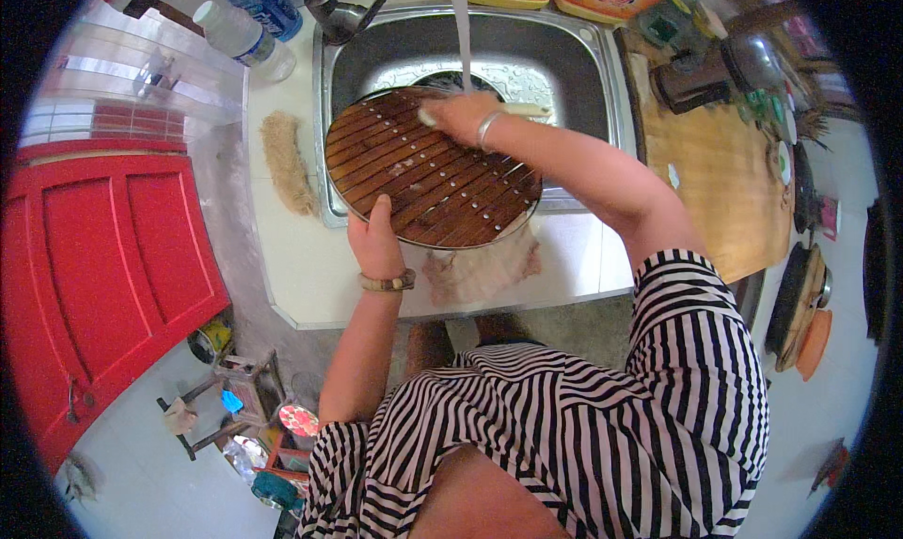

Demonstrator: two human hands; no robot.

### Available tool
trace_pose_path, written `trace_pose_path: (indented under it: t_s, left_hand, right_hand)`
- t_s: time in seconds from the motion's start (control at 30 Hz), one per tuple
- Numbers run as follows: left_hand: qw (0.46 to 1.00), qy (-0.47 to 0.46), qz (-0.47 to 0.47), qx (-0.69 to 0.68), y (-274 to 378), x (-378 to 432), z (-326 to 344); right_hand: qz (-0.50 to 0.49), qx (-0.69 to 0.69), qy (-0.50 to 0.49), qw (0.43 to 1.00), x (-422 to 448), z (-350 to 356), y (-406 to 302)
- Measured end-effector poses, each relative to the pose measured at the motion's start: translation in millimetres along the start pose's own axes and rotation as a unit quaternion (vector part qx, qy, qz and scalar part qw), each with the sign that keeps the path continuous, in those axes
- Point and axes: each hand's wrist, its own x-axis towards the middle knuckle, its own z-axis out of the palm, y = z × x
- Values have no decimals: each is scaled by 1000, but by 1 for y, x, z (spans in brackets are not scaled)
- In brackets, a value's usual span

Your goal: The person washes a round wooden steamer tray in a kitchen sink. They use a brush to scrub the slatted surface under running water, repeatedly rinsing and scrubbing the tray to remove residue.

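Observation:
A round brown slatted wooden rack (430, 186), with rows of metal studs and a thin metal rim, is tilted over the front of a metal sink (614, 80). My left hand (377, 239) grips its near left edge, thumb on top of the slats. On its far side my right hand (462, 116) presses a pale scrubber (529, 109) against the slats. Most of that scrubber is hidden under the fingers, so its exact kind is unclear. A stream of water (462, 38) falls just behind my right hand into the sink.
A tan fibrous loofah (286, 161) lies left of the sink. Beyond it stand a clear bottle (247, 41) and a blue bottle (264, 6). The dark faucet (335, 10) rises behind. To the right are a wooden board (719, 186) and a dark-handled vessel (691, 84).

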Motion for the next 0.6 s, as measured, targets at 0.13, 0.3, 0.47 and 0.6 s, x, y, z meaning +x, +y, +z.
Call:
trace_pose_path:
  t_s: [0.13,0.3,0.47,0.6]
  left_hand:
    - [999,17,-6,-32,-5,-3,4]
    - [999,25,-19,-35,0,-4,6]
    - [997,22,-27,-69,-11,-10,16]
    - [996,50,-37,-69,-3,-15,8]
  right_hand:
    - [158,69,-38,984,14,20,46]
    - [-5,49,40,998,-11,18,-8]
    - [139,21,-126,982,-6,41,92]
    - [-20,41,-18,999,-44,0,-14]
